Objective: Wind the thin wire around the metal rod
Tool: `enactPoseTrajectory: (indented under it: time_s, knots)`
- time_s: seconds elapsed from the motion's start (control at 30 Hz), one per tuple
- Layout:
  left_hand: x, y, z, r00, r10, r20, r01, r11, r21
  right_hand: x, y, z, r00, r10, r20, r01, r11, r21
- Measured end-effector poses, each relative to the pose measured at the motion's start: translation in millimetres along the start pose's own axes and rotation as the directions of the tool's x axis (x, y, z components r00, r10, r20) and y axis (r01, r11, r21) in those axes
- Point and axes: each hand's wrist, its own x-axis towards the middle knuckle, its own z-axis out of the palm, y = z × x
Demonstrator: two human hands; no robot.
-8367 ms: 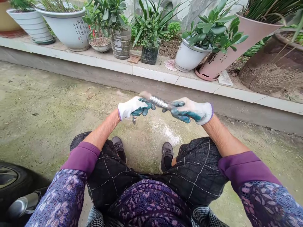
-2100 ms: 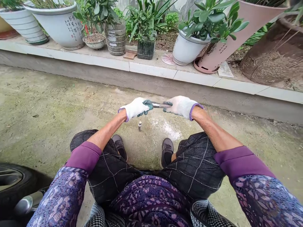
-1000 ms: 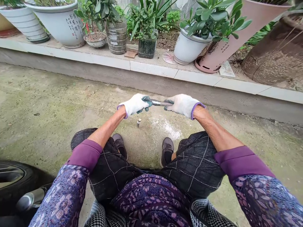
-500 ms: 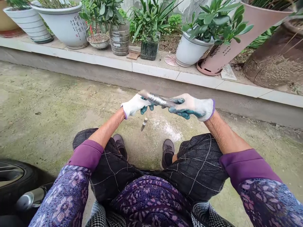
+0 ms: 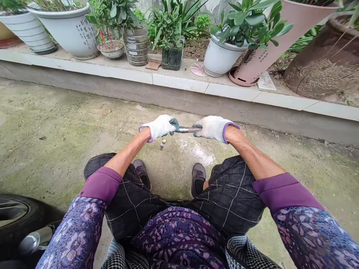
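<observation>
Level in front of me is a thin stick (image 5: 184, 129) wound with shiny silver wire along its left part. My left hand (image 5: 162, 126), in a white glove with dark green palm and fingers, is closed round its left end. At its bare right part, my right hand (image 5: 212, 127), gloved the same way, has its fingers wrapped round it. The gloves hide both ends of the stick. On the ground below my left hand is a short stub (image 5: 163, 144) with a pale top, apart from both hands.
White powder (image 5: 199, 151) is spread on the concrete between my shoes. Beyond my hands runs a low tiled ledge (image 5: 179, 83) with several potted plants, among them a white pot (image 5: 224, 58). A car wheel (image 5: 19, 216) and a metal cylinder (image 5: 35, 239) are at lower left.
The stick has turned from slanted and blurred to nearly level and lies lower. My right hand has moved left and turned its back up; my left hand's fingers have closed round the wire-wound end.
</observation>
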Motion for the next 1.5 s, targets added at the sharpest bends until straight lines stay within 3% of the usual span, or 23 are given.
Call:
enactPoseTrajectory:
  time_s: [0.13, 0.27, 0.33, 0.4, 0.5, 0.57, 0.67, 0.77, 0.87, 0.93, 1.07, 1.2, 1.3, 1.4, 1.5]
  knots:
    - [-4, 4, -4.1, 0.998, -0.041, -0.053, 0.029, 0.978, -0.209, 0, 5, -11, 0.990, 0.039, -0.135, -0.045, 0.998, -0.039]
    - [-6, 7, -8.8, 0.998, -0.019, -0.061, -0.007, 0.919, -0.394, -8, 0, -17, 0.985, 0.082, -0.152, -0.032, 0.953, 0.301]
    - [-4, 5, -10.4, 0.997, -0.019, -0.073, -0.014, 0.903, -0.430, -12, -7, -16, 0.987, 0.123, -0.104, -0.059, 0.876, 0.478]
    - [1, 2, -12.9, 0.986, -0.042, -0.162, -0.034, 0.896, -0.442, -12, -13, -14, 0.986, 0.146, -0.085, -0.063, 0.786, 0.615]
    - [5, 0, -19.8, 0.899, -0.096, -0.427, -0.097, 0.908, -0.408, -9, -20, -12, 0.976, 0.173, -0.132, -0.018, 0.670, 0.742]
    - [3, 4, -23.7, 0.854, -0.135, -0.503, -0.121, 0.888, -0.444, -5, -24, -10, 0.967, 0.194, -0.167, 0.005, 0.639, 0.769]
    - [-3, 18, -21.5, 0.918, -0.183, -0.353, -0.070, 0.799, -0.598, 0, -31, -3, 0.960, 0.193, -0.204, 0.021, 0.675, 0.738]
    - [0, 30, -10.6, 0.969, -0.189, -0.161, 0.002, 0.654, -0.757, 6, -42, 9, 0.954, 0.137, -0.266, 0.065, 0.774, 0.630]
    - [11, 33, -2.5, 0.957, -0.258, -0.132, 0.017, 0.506, -0.863, 10, -51, 19, 0.940, 0.080, -0.332, 0.099, 0.866, 0.489]
    - [17, 32, -2.6, 0.939, -0.309, -0.150, 0.015, 0.475, -0.880, 13, -54, 21, 0.938, 0.039, -0.344, 0.137, 0.872, 0.471]
    - [18, 34, -12.2, 0.944, -0.308, -0.119, 0.046, 0.480, -0.876, 18, -48, 9, 0.922, 0.029, -0.386, 0.242, 0.736, 0.633]
    - [10, 45, -20.8, 0.944, -0.311, -0.107, 0.109, 0.603, -0.790, 25, -36, -4, 0.936, 0.142, -0.323, 0.180, 0.596, 0.783]
    - [-3, 53, -24.5, 0.962, -0.268, -0.056, 0.144, 0.669, -0.730, 33, -34, -8, 0.925, 0.122, -0.360, 0.198, 0.655, 0.729]
    - [-20, 57, -29.4, 0.977, -0.213, -0.007, 0.154, 0.732, -0.664, 39, -41, -9, 0.924, 0.027, -0.382, 0.246, 0.722, 0.647]
    - [-36, 54, -34.9, 0.980, -0.197, 0.015, 0.165, 0.774, -0.611, 39, -52, -6, 0.964, -0.066, -0.256, 0.244, 0.598, 0.764]
